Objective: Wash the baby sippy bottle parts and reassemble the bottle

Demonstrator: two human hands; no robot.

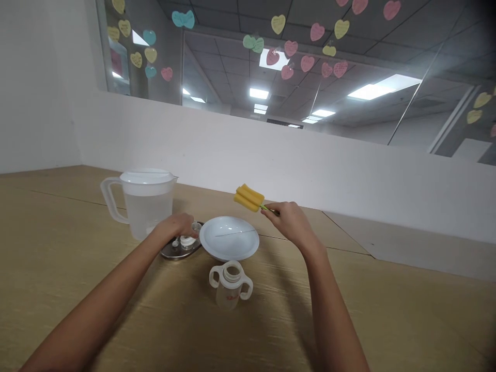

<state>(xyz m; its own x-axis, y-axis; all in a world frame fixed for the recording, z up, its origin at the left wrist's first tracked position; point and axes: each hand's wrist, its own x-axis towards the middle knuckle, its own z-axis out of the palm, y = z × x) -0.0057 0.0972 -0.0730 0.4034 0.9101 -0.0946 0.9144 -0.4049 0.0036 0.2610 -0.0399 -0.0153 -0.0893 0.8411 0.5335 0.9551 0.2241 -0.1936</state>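
Note:
My right hand [289,219] grips the thin green handle of a bottle brush with a yellow sponge head [249,197], held up above and to the right of a white bowl [229,238]. Over a small metal tray [179,254] is my left hand [177,226], its fingers curled down by a white bottle collar [187,242] and a clear cap [197,226]. Whatever those fingers pinch, if anything, is hidden. In front of the bowl stands an uncapped baby bottle [228,294], upright, with two white side handles.
A lidded translucent pitcher [149,204] stands at the left behind my left forearm. The wooden table [387,315] meets a white wall [217,139] at the back. Above it, a window carries heart-shaped paper notes [278,24].

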